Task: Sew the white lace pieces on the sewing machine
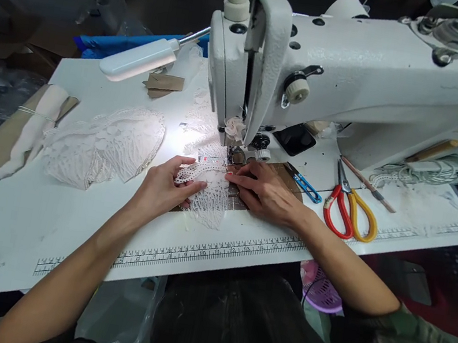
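A piece of white lace (209, 200) lies under the needle area of a white sewing machine (244, 80), lit by a lamp. My left hand (165, 184) pinches the lace's left edge between thumb and fingers. From the other side, my right hand (267, 192) rests by the presser foot (235, 156), its fingertips pressed on the lace's right edge. More lace (203, 114) extends behind the needle. Whether the right fingers grip the lace or only hold it flat, I cannot tell.
White lace pieces (106, 142) lie piled at left, beside a tied fabric roll (34, 127). To the right are blue thread snips (303, 184), red-and-yellow scissors (349, 209) and a dark phone-like slab (294, 140). A lamp (140, 60) reaches over the table; a printed ruler (206, 252) runs along its front.
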`<action>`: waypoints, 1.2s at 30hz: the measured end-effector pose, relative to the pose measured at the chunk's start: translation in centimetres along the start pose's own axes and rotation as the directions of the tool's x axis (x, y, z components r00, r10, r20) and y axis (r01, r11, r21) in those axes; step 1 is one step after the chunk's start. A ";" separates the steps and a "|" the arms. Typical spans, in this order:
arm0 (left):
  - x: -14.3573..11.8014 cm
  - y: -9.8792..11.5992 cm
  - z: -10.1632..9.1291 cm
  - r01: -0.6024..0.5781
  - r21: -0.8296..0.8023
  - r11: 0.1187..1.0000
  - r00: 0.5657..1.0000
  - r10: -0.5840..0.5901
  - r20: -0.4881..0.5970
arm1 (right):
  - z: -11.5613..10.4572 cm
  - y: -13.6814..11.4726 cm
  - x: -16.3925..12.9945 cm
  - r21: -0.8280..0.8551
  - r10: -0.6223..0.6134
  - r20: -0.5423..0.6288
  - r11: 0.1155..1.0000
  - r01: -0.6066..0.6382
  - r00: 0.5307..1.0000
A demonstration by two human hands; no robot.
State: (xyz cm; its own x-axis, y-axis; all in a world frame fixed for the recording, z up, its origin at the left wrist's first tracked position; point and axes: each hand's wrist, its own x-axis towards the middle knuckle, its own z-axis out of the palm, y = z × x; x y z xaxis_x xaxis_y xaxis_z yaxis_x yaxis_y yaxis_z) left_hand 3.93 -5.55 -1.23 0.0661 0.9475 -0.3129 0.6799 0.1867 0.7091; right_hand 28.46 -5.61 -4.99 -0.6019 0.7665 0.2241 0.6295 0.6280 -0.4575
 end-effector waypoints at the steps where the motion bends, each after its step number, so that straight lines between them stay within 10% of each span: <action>1: 0.0 0.0 0.0 0.000 -0.014 1.000 1.000 0.000 0.000 | -0.1 0.0 -0.1 0.017 -0.018 0.009 1.000 0.018 1.000; 23: 0.0 -0.7 -1.0 -0.085 -0.065 0.994 0.996 0.085 0.010 | -0.3 -0.6 -0.2 0.020 -0.067 0.027 0.998 0.067 0.997; 27: 0.1 -1.2 -0.9 -0.244 0.102 0.964 0.966 0.251 -0.059 | -0.3 -0.6 -0.2 0.013 -0.066 0.024 0.998 0.066 0.998; 29: 0.5 -1.4 -0.7 -0.395 0.304 0.867 0.864 0.463 -0.198 | -0.2 -0.5 -0.3 0.008 -0.073 0.021 0.997 0.073 0.997; 31: 1.1 -1.2 -0.3 -0.545 0.522 0.656 0.662 0.719 -0.212 | -0.1 -0.4 -0.3 0.000 -0.082 0.018 0.997 0.082 0.996; 34: 2.3 -0.4 0.4 -0.736 0.633 0.238 0.394 0.912 0.115 | 0.1 -0.2 -0.3 -0.014 -0.092 -0.001 0.996 0.092 0.996; 36: 3.2 0.0 0.7 -0.792 0.606 0.077 0.317 0.899 0.301 | 0.2 -0.2 -0.3 -0.024 -0.096 -0.017 0.995 0.096 0.995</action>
State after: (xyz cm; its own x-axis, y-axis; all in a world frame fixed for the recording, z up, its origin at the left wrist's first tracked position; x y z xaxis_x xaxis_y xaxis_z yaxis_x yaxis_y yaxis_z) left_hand 4.67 -2.75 -2.69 0.8524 0.3905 0.3479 0.4422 -0.8933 -0.0808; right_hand 28.45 -6.02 -5.16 -0.6510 0.7049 0.2818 0.5806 0.7015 -0.4133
